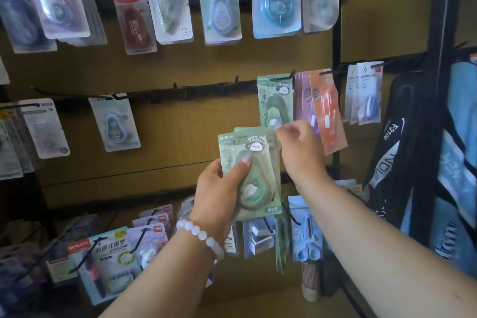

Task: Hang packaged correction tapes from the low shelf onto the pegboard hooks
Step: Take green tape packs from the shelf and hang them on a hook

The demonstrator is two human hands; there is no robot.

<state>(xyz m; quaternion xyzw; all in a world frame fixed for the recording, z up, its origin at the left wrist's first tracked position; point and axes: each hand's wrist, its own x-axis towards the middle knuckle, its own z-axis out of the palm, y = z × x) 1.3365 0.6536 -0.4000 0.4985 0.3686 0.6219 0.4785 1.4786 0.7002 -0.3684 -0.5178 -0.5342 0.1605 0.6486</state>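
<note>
My left hand (pixel 219 188) grips a small stack of green packaged correction tapes (pixel 255 178), thumb across the front pack. My right hand (pixel 299 147) is just right of the stack's top, fingers pinched at the lower edge of another green correction tape pack (pixel 275 100) that hangs on a pegboard hook (pixel 291 75). Whether the right fingers hold that hanging pack or the top corner of a pack in the stack I cannot tell. Empty black hooks (pixel 178 85) stick out of the middle rail to the left.
Other packaged tapes hang along the top rail (pixel 219 5) and at the left (pixel 114 121). Orange and purple packs (pixel 322 106) hang right of the green one. Stationery packs (pixel 108 258) fill the low hooks below. A dark bag (pixel 402 152) hangs at the right.
</note>
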